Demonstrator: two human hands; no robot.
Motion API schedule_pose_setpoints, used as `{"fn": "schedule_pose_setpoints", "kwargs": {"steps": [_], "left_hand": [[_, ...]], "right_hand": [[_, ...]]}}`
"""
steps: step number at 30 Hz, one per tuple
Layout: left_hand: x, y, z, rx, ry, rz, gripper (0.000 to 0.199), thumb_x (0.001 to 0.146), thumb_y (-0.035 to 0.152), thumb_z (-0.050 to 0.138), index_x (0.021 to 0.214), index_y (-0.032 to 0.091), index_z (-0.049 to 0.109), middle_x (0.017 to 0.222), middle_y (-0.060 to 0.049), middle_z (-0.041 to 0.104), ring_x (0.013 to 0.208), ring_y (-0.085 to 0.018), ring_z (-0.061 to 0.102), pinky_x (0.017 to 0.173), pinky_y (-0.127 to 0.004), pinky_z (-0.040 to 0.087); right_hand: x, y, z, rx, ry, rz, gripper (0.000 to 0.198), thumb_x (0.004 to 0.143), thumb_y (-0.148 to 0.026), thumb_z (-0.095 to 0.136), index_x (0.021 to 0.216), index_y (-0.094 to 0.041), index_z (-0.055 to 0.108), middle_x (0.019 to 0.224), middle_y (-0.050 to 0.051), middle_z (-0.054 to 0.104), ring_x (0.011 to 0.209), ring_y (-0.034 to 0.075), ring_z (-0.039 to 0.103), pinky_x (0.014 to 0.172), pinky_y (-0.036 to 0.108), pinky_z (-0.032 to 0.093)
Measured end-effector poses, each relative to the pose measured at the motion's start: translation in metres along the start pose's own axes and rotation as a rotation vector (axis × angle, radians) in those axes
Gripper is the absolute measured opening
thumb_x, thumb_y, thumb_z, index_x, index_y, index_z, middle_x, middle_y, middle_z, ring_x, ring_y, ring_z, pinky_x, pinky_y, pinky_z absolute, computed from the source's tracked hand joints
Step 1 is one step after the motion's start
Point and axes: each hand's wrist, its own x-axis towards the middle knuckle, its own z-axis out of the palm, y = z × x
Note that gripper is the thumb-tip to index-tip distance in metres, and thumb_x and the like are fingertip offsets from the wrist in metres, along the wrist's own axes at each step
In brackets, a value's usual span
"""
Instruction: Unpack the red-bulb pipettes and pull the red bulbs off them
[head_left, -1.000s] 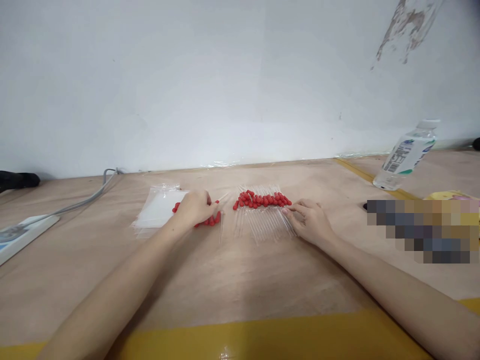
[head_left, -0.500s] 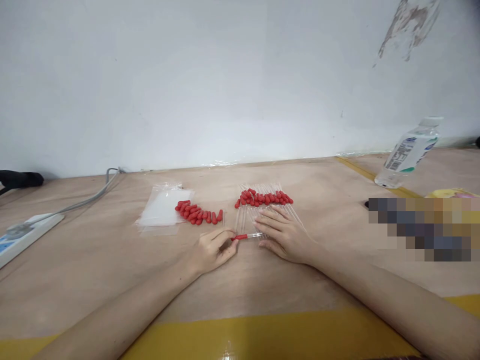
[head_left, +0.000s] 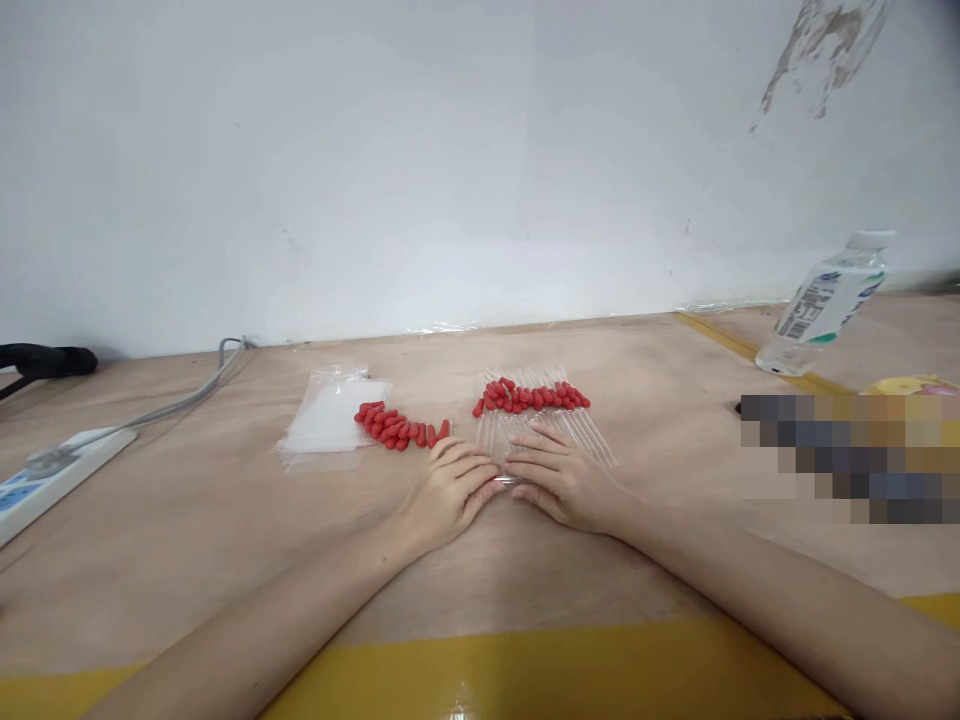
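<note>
While your left hand point(head_left: 452, 490) and right hand point(head_left: 566, 487) pinch one dropper point(head_left: 507, 480) between them, two dropper rows point(head_left: 536, 398) beyond, one bag stack point(head_left: 326, 418) left, one bottle point(head_left: 823, 308) right, room between your forearms point(head_left: 300, 620) to the yellow tape point(head_left: 465, 668).

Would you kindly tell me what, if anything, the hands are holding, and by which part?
A slim clear tube, held toward its two ends, one in the left hand, one in the right hand; the tips are hidden.
</note>
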Motion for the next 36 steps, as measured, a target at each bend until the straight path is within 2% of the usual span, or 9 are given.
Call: {"fn": "schedule_pose_setpoints", "kwargs": {"steps": [2, 5, 12, 18, 26, 36], "left_hand": [[-0.002, -0.001, 0.002, 0.007, 0.018, 0.036, 0.013, 0.081, 0.022, 0.053, 0.091, 0.019, 0.061, 0.087, -0.002, 0.068, 0.087, -0.015, 0.06, 0.09, -0.037, 0.04], [-0.005, -0.002, 0.003, 0.033, 0.02, 0.064, 0.013, 0.082, 0.022, 0.053, 0.091, 0.019, 0.061, 0.09, -0.002, 0.068, 0.092, -0.016, 0.059, 0.093, -0.038, 0.039], [-0.006, 0.002, -0.002, 0.053, -0.023, 0.126, 0.011, 0.082, 0.018, 0.051, 0.09, 0.017, 0.059, 0.088, -0.003, 0.069, 0.094, -0.016, 0.06, 0.098, -0.039, 0.036], [-0.007, 0.005, -0.004, 0.017, -0.036, 0.111, 0.012, 0.083, 0.018, 0.048, 0.084, 0.017, 0.059, 0.081, -0.004, 0.068, 0.093, -0.016, 0.061, 0.098, -0.039, 0.035], [-0.011, 0.008, -0.007, -0.078, -0.13, 0.038, 0.014, 0.085, 0.019, 0.045, 0.085, 0.017, 0.059, 0.082, -0.004, 0.068, 0.096, -0.016, 0.06, 0.1, -0.04, 0.032], [-0.01, 0.01, -0.012, -0.082, -0.133, 0.079, 0.013, 0.085, 0.017, 0.044, 0.088, 0.017, 0.057, 0.079, -0.002, 0.068, 0.099, -0.016, 0.058, 0.1, -0.038, 0.032]], "right_hand": [[0.0, 0.0, 0.0, 0.005, -0.013, -0.014, 0.03, 0.084, -0.032, 0.049, 0.108, -0.015, 0.057, 0.107, 0.006, 0.063, 0.107, 0.019, 0.053, 0.099, 0.042, 0.038], [0.0, 0.0, 0.0, 0.018, -0.032, -0.041, 0.028, 0.087, -0.027, 0.045, 0.11, -0.015, 0.055, 0.108, 0.007, 0.062, 0.105, 0.016, 0.055, 0.098, 0.039, 0.04], [-0.001, -0.004, -0.004, 0.018, -0.006, -0.113, 0.02, 0.086, -0.019, 0.046, 0.098, -0.012, 0.059, 0.099, 0.008, 0.065, 0.098, 0.015, 0.059, 0.093, 0.03, 0.047], [-0.001, -0.008, -0.009, -0.017, -0.002, -0.165, 0.017, 0.085, -0.016, 0.046, 0.097, -0.013, 0.058, 0.095, 0.007, 0.066, 0.1, 0.015, 0.058, 0.095, 0.032, 0.046], [0.001, -0.009, -0.014, -0.07, 0.002, -0.248, 0.015, 0.085, -0.014, 0.046, 0.092, -0.012, 0.059, 0.088, 0.006, 0.067, 0.097, 0.015, 0.059, 0.096, 0.031, 0.046], [-0.006, -0.006, -0.019, -0.13, 0.039, -0.35, 0.019, 0.083, -0.01, 0.047, 0.099, -0.008, 0.058, 0.101, 0.011, 0.065, 0.109, 0.02, 0.052, 0.096, 0.037, 0.046]]}}
